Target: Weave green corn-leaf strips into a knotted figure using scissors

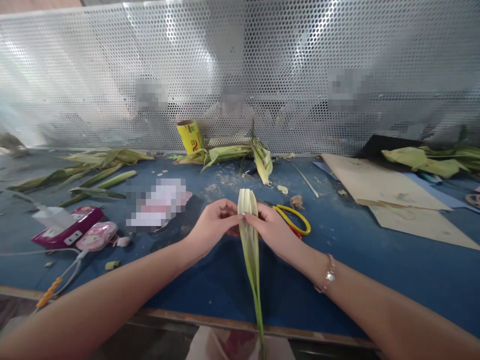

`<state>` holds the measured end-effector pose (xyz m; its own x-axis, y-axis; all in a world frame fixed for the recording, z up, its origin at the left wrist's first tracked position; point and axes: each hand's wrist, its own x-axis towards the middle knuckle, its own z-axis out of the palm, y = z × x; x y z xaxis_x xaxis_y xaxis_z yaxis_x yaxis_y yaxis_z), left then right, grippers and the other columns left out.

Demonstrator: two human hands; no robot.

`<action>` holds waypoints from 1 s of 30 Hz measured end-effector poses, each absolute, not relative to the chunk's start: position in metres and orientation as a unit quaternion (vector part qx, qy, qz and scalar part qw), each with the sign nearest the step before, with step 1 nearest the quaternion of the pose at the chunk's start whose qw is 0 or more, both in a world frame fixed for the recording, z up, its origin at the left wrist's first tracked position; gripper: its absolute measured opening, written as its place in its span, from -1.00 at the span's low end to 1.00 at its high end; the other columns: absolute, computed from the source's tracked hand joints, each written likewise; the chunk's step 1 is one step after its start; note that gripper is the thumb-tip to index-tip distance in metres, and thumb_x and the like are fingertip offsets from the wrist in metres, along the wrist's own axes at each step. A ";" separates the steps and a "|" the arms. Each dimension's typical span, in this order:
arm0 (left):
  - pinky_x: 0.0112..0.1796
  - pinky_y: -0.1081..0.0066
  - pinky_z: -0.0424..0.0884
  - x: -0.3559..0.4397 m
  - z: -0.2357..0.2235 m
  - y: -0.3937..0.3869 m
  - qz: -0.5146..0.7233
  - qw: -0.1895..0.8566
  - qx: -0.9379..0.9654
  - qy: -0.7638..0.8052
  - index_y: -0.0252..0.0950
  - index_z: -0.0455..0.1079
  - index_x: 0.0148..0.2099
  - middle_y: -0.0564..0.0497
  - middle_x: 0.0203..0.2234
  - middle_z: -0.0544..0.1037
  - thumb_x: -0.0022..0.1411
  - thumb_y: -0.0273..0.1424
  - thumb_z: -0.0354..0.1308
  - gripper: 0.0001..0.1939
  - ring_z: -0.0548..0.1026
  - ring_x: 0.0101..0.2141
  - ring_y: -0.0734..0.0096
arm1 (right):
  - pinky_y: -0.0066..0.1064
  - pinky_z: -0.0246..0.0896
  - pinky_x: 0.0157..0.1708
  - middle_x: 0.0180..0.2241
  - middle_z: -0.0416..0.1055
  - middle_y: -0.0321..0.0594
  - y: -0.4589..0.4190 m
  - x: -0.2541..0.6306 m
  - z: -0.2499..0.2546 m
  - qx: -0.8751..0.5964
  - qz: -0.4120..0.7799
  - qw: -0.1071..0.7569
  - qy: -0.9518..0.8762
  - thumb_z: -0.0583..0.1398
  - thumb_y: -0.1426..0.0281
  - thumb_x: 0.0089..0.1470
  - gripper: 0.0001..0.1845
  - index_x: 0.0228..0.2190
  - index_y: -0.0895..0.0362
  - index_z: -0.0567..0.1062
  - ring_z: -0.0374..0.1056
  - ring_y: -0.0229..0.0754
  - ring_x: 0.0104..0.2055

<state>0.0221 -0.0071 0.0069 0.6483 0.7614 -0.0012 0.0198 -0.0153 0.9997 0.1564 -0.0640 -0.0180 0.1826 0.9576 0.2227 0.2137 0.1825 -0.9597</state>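
"What's on the left?"

"At 9 o'clock from the hands, a purple power strip (90, 220) on the blue table (210, 295). Nearer 10 o'clock lies a flat rectangular thing (161, 205), too blurred to name."

"And the left hand?"

"The left hand (219, 220) is pinched, thumb and fingers together on the near edge of a pale husk (248, 240). From that hand the husk lies at 3 o'clock, touching."

"How does it run?"

"Lengthwise, almost 12 to 6. The broad, creased end is at 12, between the hands; the green, narrow tail drops towards 6, slipping slightly to the 5 side, over the table's near edge."

"Past it, the right hand?"

"The right hand (275, 227) is closed on it too, thumb across its face. For that hand the husk sits at 9 o'clock. Neither hand is clearly nearer; both meet it just below the broad end."

"Further right?"

"A yellow loop handle (304, 218) close beside the right hand, at about 3 o'clock, then cardboard sheets (390, 187) towards 2, well apart."
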 end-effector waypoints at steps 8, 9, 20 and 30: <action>-0.48 0.50 0.39 0.025 0.006 -0.008 0.325 0.641 0.626 0.303 -0.33 0.28 -0.44 0.12 -0.58 0.39 0.03 -0.44 0.13 -0.92 0.39 -0.52 0.56 | -0.37 0.14 -0.36 -0.48 0.27 -0.30 -0.065 0.156 -0.016 -0.544 0.227 0.514 -0.623 0.04 0.38 0.05 -0.89 -0.47 0.12 0.30 0.24 -0.19 -0.35; -0.47 0.49 0.40 0.025 0.006 -0.007 0.323 0.648 0.619 0.303 -0.33 0.28 -0.44 0.11 -0.57 0.40 0.03 -0.44 0.13 -0.92 0.39 -0.51 0.55 | -0.38 0.13 -0.38 -0.49 0.26 -0.30 -0.065 0.156 -0.016 -0.550 0.208 0.510 -0.628 0.04 0.38 0.06 -0.88 -0.48 0.12 0.30 0.23 -0.19 -0.37; -0.48 0.53 0.33 0.028 0.002 -0.002 0.315 0.707 0.554 0.307 -0.36 0.26 -0.49 0.10 -0.62 0.37 -0.01 -0.48 0.15 -0.89 0.37 -0.58 0.59 | -0.41 0.13 -0.39 -0.47 0.26 -0.29 -0.075 0.153 -0.012 -0.518 0.076 0.489 -0.697 0.05 0.44 0.09 -0.88 -0.49 0.11 0.27 0.22 -0.24 -0.40; -0.40 0.47 0.39 0.024 0.007 -0.002 0.339 0.663 0.592 0.309 -0.34 0.25 -0.39 0.10 -0.52 0.40 0.00 -0.45 0.16 -0.87 0.41 -0.48 0.56 | -0.35 0.22 -0.36 -0.38 0.42 -0.21 -0.063 0.154 -0.023 -0.558 0.325 0.510 -0.568 0.12 0.33 -0.01 -0.79 -0.32 0.17 0.42 0.32 -0.17 -0.36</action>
